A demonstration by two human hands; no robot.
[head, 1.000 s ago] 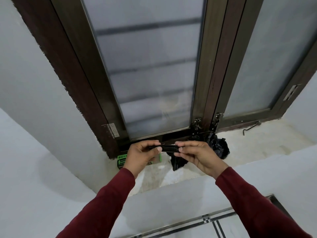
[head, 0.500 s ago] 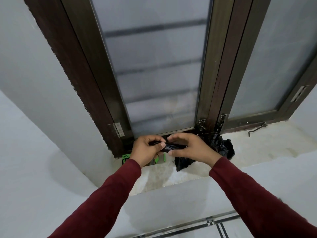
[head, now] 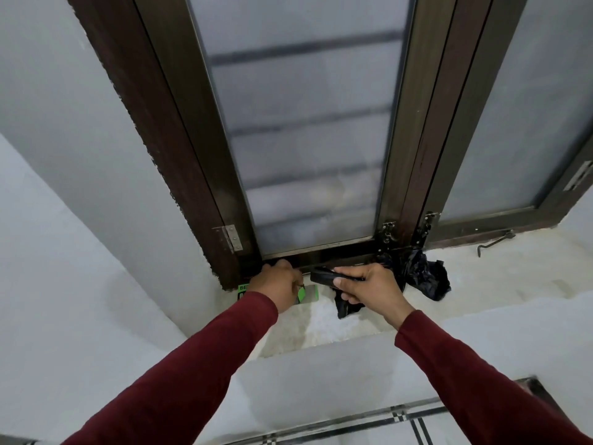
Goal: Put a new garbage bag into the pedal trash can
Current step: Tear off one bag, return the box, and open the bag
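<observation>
The two hands, joined on the folded black garbage bag point(head: 324, 275) half a second ago, have parted. The right hand point(head: 369, 289) alone now grips the folded bag, lifted just over the sill near the window frame. The left hand point(head: 277, 284) has let go and dropped onto the green packet point(head: 306, 293) at the sill's left corner

I see a dark brown window frame point(head: 179, 149) with frosted panes point(head: 298, 130) set in grey-white walls point(head: 64, 155), a stained pale sill point(head: 500, 277) beneath, and striped floor tiles point(head: 401, 422) below.
</observation>
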